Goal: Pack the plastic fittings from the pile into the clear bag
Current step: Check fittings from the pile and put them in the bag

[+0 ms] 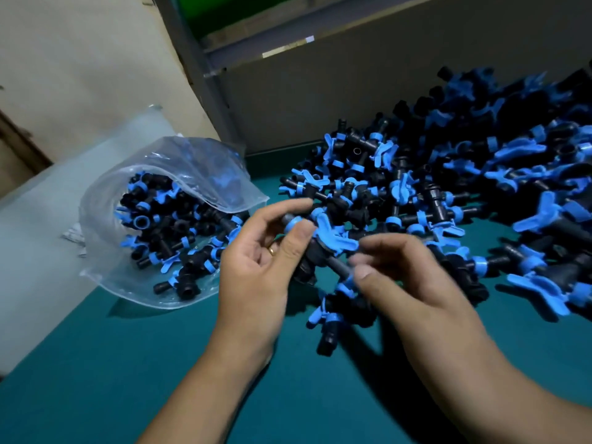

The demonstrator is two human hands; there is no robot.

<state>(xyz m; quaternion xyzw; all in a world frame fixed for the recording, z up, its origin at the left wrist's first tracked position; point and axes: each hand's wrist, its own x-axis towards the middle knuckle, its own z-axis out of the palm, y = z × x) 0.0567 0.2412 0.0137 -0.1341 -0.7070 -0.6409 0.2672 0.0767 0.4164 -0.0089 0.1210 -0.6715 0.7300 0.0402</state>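
We pinch a fitting (323, 248) in our left hand (259, 261); our right hand (407, 277), blurred, seemingly grips another, beside the bag (105, 200) for loading.

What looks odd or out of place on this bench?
Nothing stands out. The clear bag lies on its side, mouth open toward the pile of fittings; none have spilled. Both hands, left hand and right hand, hold fittings.

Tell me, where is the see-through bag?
In the head view, the clear bag lies on the left of the green table, beside the left hand.
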